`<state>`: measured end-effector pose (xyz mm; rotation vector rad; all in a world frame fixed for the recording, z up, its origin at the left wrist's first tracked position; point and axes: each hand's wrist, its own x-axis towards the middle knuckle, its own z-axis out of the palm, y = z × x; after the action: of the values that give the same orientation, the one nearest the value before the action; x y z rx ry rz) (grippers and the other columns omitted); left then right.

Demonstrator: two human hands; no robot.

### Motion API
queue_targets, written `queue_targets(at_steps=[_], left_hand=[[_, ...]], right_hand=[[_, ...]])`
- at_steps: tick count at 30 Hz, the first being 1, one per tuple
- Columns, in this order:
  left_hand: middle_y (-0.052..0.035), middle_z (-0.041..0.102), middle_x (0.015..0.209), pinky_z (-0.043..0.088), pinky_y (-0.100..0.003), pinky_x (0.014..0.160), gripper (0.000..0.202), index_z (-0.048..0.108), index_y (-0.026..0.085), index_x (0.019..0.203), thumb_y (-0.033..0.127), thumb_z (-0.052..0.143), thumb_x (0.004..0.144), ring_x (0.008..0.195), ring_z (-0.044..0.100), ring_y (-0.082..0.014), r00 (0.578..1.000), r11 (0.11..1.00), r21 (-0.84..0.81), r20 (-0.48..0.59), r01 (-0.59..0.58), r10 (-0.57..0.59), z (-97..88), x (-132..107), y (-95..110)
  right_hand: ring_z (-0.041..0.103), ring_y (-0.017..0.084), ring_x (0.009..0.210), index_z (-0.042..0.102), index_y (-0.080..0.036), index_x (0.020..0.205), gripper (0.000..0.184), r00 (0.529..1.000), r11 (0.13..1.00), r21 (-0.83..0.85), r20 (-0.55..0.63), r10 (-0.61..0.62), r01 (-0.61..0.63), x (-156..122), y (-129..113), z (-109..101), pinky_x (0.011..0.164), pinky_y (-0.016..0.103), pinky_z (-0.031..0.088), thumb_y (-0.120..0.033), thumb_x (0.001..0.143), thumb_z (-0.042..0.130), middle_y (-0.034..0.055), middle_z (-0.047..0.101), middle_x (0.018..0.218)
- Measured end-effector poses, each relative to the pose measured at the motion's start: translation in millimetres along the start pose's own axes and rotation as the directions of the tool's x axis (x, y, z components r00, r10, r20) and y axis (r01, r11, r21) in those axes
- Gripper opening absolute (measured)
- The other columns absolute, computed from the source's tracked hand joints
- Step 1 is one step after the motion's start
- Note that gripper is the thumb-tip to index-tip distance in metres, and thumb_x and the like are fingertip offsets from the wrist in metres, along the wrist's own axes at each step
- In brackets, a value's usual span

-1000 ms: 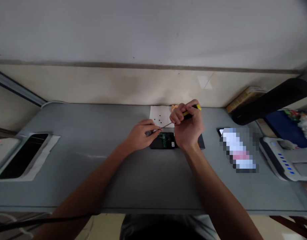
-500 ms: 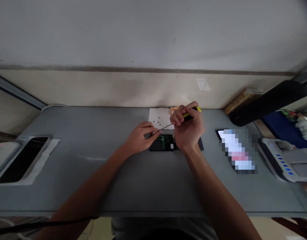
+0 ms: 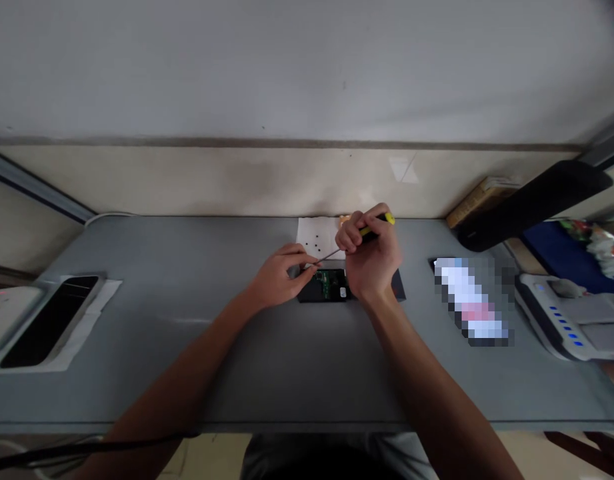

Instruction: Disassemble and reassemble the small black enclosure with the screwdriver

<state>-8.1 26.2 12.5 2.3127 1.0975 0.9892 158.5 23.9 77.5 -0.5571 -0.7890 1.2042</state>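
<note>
My right hand point(image 3: 373, 250) is wrapped around the black and yellow handle of a screwdriver point(image 3: 329, 255), whose thin shaft slants down to the left. At its tip, the thumb and fingers of my left hand point(image 3: 281, 275) are pinched together. A small grey shape shows between them, too small to name. Just below lies an opened black electronic device point(image 3: 319, 297) with a green circuit board point(image 3: 327, 285) exposed. Behind it, several small dark screws point(image 3: 317, 245) rest on a white paper point(image 3: 309, 229). A flat dark piece point(image 3: 398, 288) is partly hidden behind my right wrist.
A phone point(image 3: 51, 320) lies on white paper at the left of the grey table point(image 3: 187, 373). To the right are another phone point(image 3: 469, 300) with a blurred screen, a white power strip point(image 3: 561, 320), a black cylindrical object point(image 3: 531, 207) and a book point(image 3: 479, 200). A wall stands behind.
The view has shifted slightly. Both hands keep almost the same pose, with the screwdriver tip still at my left fingertips.
</note>
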Motion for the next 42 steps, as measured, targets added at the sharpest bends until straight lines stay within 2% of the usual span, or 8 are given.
queue_targets(at_steps=[4,8,11,13,16,25,33,42], left_hand=[[-0.0027,0.066,0.087,0.053,-0.030,0.074,0.028,0.073,0.021,0.111,0.019,0.053,0.092,0.078,0.062,-0.0174,0.995,0.998,0.050,0.096,0.031,-0.036,-13.0,0.8,-2.0],[-0.0026,0.068,0.085,0.051,-0.029,0.072,0.026,0.070,0.021,0.098,0.015,0.046,0.090,0.073,0.061,-0.0165,0.994,0.993,0.109,0.092,0.053,-0.063,-17.9,1.0,-7.3],[-0.0013,0.069,0.078,0.049,-0.029,0.070,0.027,0.069,0.021,0.092,0.013,0.044,0.087,0.067,0.060,-0.0165,0.988,0.984,0.170,0.133,0.055,-0.078,-16.2,0.9,-11.7],[-0.0010,0.070,0.076,0.050,-0.029,0.070,0.028,0.069,0.022,0.091,0.012,0.043,0.085,0.068,0.062,-0.0178,0.984,0.977,0.202,0.154,0.062,-0.094,-14.1,0.6,-13.8],[-0.0023,0.074,0.083,0.051,-0.030,0.072,0.029,0.069,0.023,0.090,0.012,0.043,0.085,0.076,0.066,-0.0196,0.981,0.976,0.209,0.172,0.054,-0.091,-11.2,-0.3,-15.1],[-0.0028,0.077,0.093,0.054,-0.031,0.077,0.030,0.069,0.022,0.093,0.009,0.043,0.086,0.084,0.071,-0.0199,0.980,0.983,0.178,0.189,0.032,-0.066,-5.5,-2.4,-16.7],[-0.0018,0.077,0.096,0.055,-0.032,0.084,0.033,0.072,0.023,0.096,0.008,0.044,0.087,0.091,0.071,-0.0193,0.984,0.986,0.167,0.174,0.017,-0.047,-2.0,-4.5,-19.8],[-0.0030,0.076,0.094,0.055,-0.031,0.084,0.034,0.072,0.021,0.095,0.006,0.043,0.086,0.089,0.070,-0.0190,0.985,0.975,0.216,0.174,-0.041,0.003,-1.2,-4.0,-22.1]], right_hand=[[0.027,0.008,0.052,0.031,-0.024,0.069,0.032,1.000,1.000,0.026,-0.017,0.012,-0.012,0.7,3.8,-1.0,0.047,0.024,0.028,-0.027,0.076,0.062,-0.0068,0.029,0.064],[0.028,0.008,0.052,0.032,-0.024,0.068,0.032,0.999,0.998,0.051,-0.023,0.033,-0.031,1.3,10.9,-3.1,0.047,0.023,0.027,-0.024,0.073,0.064,-0.0065,0.034,0.064],[0.028,0.007,0.051,0.033,-0.024,0.068,0.033,0.999,0.998,0.050,-0.022,0.047,-0.045,1.1,18.4,-4.8,0.046,0.022,0.026,-0.024,0.072,0.066,-0.0073,0.033,0.062],[0.028,0.007,0.050,0.033,-0.024,0.069,0.033,0.998,0.998,0.040,-0.023,0.058,-0.057,0.7,23.4,-6.0,0.046,0.022,0.026,-0.025,0.072,0.066,-0.0081,0.032,0.061],[0.030,0.007,0.050,0.032,-0.025,0.071,0.034,0.997,0.997,0.005,-0.028,0.073,-0.073,0.2,28.9,-7.7,0.046,0.023,0.027,-0.026,0.073,0.066,-0.0085,0.031,0.062],[0.029,0.008,0.049,0.037,-0.026,0.070,0.029,0.993,0.994,-0.004,-0.055,0.108,-0.108,1.5,30.8,-7.0,0.045,0.024,0.026,-0.028,0.068,0.066,-0.0087,0.032,0.059],[0.029,0.007,0.049,0.038,-0.025,0.068,0.030,0.994,0.994,0.035,-0.037,0.106,-0.105,1.1,33.2,-8.3,0.046,0.023,0.025,-0.023,0.069,0.068,-0.0086,0.032,0.059],[0.031,0.008,0.050,0.034,-0.026,0.070,0.036,0.996,0.993,-0.078,-0.012,0.084,-0.084,1.1,37.1,-9.1,0.047,0.024,0.030,-0.034,0.075,0.069,-0.0081,0.033,0.060]])
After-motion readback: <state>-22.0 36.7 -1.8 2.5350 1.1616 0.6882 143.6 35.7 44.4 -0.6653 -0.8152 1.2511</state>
